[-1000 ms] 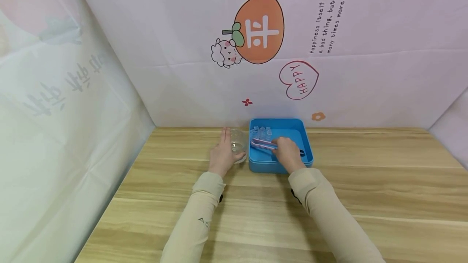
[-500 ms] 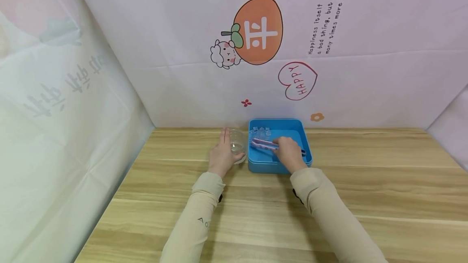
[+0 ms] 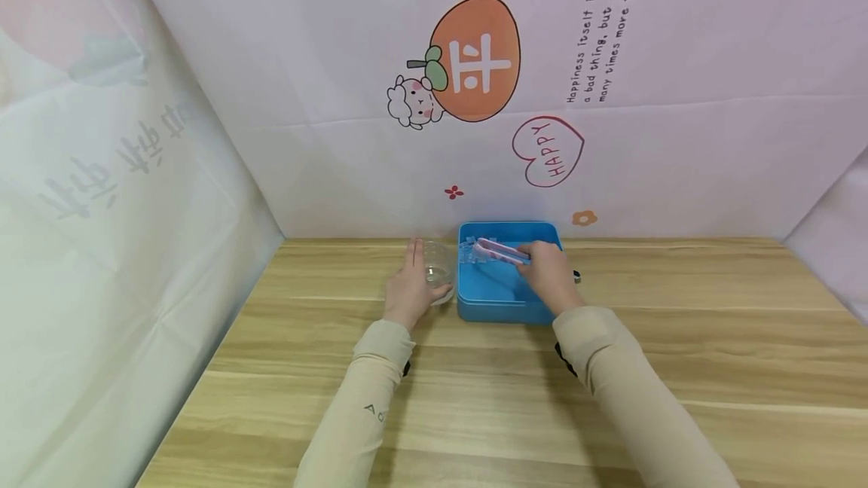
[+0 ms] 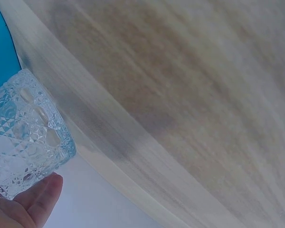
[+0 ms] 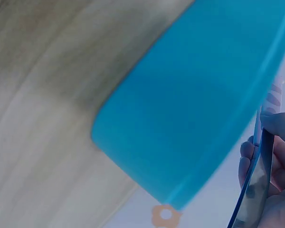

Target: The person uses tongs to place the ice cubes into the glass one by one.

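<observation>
A clear patterned glass cup (image 3: 441, 262) stands just left of a blue box (image 3: 505, 312). My left hand (image 3: 408, 289) holds the cup from its left side, thumb across the near side; in the left wrist view the cup's cut-glass surface (image 4: 35, 130) shows against the fingers. My right hand (image 3: 551, 277) grips a pair of tongs (image 3: 503, 251), pink toward the tips, above the box. Their tips point left, over several clear cubes (image 3: 468, 253) heaped in the box's back left corner. I cannot tell whether a cube is between the tips.
The box and cup stand near the back of a wood-grain table (image 3: 468, 405). A white printed cloth (image 3: 339, 134) hangs behind it, and another cloth (image 3: 156, 307) borders the left side.
My right hand has moved the tongs rightward and toward the back of the box, so the tips sit over the cubes. The left hand and cup stay in place.
</observation>
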A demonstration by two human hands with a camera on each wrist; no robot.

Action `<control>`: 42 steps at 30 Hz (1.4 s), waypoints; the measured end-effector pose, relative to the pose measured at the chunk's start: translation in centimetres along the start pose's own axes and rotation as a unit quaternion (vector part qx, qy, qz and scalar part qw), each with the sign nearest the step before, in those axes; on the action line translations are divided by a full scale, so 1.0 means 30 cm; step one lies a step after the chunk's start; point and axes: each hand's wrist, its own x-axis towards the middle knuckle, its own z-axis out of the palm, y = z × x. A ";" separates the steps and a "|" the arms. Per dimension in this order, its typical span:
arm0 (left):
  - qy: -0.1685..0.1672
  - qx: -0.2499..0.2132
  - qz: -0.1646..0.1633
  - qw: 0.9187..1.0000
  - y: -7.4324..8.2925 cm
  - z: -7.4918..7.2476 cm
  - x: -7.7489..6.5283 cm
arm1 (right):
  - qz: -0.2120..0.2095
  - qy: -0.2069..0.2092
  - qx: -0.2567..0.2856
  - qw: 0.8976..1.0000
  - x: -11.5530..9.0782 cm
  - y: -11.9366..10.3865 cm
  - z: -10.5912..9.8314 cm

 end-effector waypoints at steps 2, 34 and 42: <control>0.000 -0.001 0.000 1.000 -0.001 0.000 0.000 | -0.008 0.006 0.007 1.000 0.001 -0.004 -0.012; -0.010 -0.007 -0.004 1.000 -0.008 -0.001 -0.002 | -0.073 -0.019 0.032 0.997 -0.025 -0.149 -0.021; -0.015 -0.011 -0.005 1.000 -0.006 0.003 0.001 | -0.082 -0.029 0.022 0.996 -0.031 -0.155 -0.008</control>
